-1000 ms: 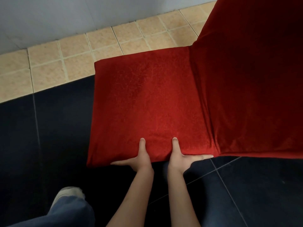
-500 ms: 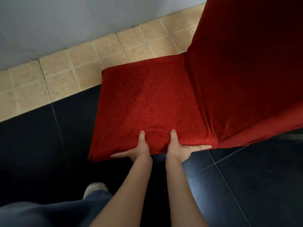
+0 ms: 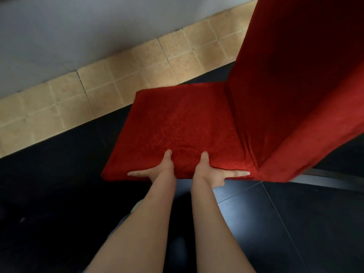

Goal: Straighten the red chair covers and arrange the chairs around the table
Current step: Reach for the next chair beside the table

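The dark floor (image 3: 59, 194) fills the lower half of my view, from nine o'clock round to three. A band of tan tiles (image 3: 118, 79) runs across from eight o'clock up toward one, and the grey wall (image 3: 78, 26) lies beyond it, from ten to twelve o'clock.

The chair, in its red chair cover (image 3: 183, 131), sits just right of centre. Its backrest (image 3: 295, 85) rises from the seat's right side and fills the view from one to three o'clock, and the cloth bunches into folds where the two meet. The seat is a flat red square at the centre, its near edge facing me. A dark bar (image 3: 334, 179) shows below the backrest's lower edge at four o'clock.

My forearms reach up from six o'clock to that near edge. My left hand (image 3: 157, 170) grips the seat edge at its middle: thumb on top of the cloth pointing to twelve, forefinger laid along the edge toward nine, the other fingers hidden beneath. My right hand (image 3: 211, 171) grips just beside it, thumb on top, forefinger stretched along the edge toward three, the rest curled under the seat. The two hands are close but apart.
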`<state>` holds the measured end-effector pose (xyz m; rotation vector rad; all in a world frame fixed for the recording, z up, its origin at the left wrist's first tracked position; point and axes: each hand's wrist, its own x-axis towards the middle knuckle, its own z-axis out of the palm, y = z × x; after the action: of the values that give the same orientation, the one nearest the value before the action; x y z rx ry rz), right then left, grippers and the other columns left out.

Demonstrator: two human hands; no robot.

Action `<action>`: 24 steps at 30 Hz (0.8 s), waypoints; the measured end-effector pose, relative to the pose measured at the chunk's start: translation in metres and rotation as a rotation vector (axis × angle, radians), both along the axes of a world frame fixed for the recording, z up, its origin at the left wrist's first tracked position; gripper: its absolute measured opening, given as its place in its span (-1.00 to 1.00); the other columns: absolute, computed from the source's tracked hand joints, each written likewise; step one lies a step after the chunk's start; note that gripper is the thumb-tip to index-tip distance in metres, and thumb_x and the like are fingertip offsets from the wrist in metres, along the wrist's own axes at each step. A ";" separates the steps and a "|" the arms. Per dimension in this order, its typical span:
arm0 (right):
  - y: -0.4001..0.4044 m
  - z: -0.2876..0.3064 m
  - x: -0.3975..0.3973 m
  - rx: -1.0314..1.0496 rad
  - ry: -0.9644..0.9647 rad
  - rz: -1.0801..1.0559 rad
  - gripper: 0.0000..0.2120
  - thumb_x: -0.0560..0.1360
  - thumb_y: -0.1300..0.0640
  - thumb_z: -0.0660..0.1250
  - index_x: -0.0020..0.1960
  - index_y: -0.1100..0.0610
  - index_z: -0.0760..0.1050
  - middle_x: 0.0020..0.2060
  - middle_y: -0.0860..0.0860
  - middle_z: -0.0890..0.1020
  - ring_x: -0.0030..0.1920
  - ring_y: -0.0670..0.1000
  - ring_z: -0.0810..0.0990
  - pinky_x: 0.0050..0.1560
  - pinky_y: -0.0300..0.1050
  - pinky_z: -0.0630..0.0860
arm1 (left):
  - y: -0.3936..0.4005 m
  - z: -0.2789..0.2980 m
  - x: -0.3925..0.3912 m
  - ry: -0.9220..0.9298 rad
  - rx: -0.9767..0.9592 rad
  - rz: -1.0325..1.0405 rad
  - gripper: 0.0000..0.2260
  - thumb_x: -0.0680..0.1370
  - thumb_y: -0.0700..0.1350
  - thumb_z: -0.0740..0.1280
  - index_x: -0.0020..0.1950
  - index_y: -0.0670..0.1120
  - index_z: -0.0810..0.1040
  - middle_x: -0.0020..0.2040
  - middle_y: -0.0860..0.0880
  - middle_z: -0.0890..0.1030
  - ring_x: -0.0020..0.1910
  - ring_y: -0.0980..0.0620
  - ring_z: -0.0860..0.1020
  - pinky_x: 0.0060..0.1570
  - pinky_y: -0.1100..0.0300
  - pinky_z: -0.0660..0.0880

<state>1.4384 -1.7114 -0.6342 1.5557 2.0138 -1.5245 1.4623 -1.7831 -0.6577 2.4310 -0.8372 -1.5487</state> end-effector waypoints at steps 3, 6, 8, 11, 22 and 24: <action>-0.017 0.019 0.015 0.007 -0.048 0.001 0.24 0.35 0.01 0.54 0.40 -0.30 -0.53 0.19 0.33 0.35 -0.08 0.27 0.58 -0.24 -0.05 0.44 | -0.017 0.015 0.016 -0.022 0.021 -0.011 0.34 0.15 0.09 0.63 0.38 0.29 -0.50 0.47 -0.20 0.17 0.38 -0.32 0.28 0.26 -0.38 0.30; -0.030 0.035 0.033 0.031 -0.105 0.015 0.23 0.36 -0.02 0.52 0.40 -0.28 -0.54 0.18 0.33 0.36 -0.11 0.29 0.59 -0.20 0.00 0.46 | -0.032 0.029 0.035 -0.027 0.064 -0.027 0.30 0.16 0.10 0.62 0.42 0.26 -0.43 0.43 -0.21 0.26 0.32 -0.29 0.36 0.23 -0.33 0.36; -0.038 0.045 0.046 0.045 -0.136 0.022 0.22 0.37 -0.03 0.52 0.40 -0.27 -0.55 0.17 0.34 0.37 -0.12 0.29 0.59 -0.20 0.01 0.46 | -0.039 0.038 0.049 -0.085 0.050 -0.045 0.32 0.16 0.10 0.63 0.40 0.28 -0.47 0.40 -0.22 0.29 0.29 -0.32 0.38 0.24 -0.35 0.35; -0.049 0.058 0.066 0.065 -0.184 0.042 0.21 0.38 -0.06 0.50 0.39 -0.26 -0.56 0.17 0.35 0.37 -0.09 0.31 0.60 -0.17 0.05 0.50 | -0.049 0.048 0.069 -0.144 0.054 -0.090 0.34 0.15 0.14 0.62 0.33 0.29 -0.55 0.38 -0.25 0.31 0.28 -0.35 0.39 0.23 -0.39 0.33; -0.114 0.104 0.103 0.115 -0.339 -0.007 0.18 0.36 -0.08 0.51 0.48 -0.21 -0.44 0.18 0.35 0.35 -0.08 0.33 0.58 -0.09 0.27 0.59 | -0.115 0.101 0.108 -0.225 0.072 -0.191 0.23 0.23 0.07 0.61 0.51 0.17 -0.32 0.26 -0.27 0.45 0.11 -0.29 0.52 0.15 -0.24 0.47; -0.128 0.111 0.103 0.080 -0.397 -0.046 0.09 0.33 -0.13 0.51 0.56 -0.05 -0.20 0.19 0.29 0.34 -0.06 0.31 0.58 -0.13 0.26 0.60 | -0.129 0.120 0.105 -0.302 0.068 -0.262 0.26 0.26 0.11 0.59 0.45 0.18 -0.46 0.30 -0.31 0.41 0.16 -0.28 0.51 0.20 -0.17 0.42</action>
<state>1.5416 -1.8391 -0.5228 1.7782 1.8400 -1.0519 1.5676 -1.9118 -0.5374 2.7413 -1.2179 -1.3189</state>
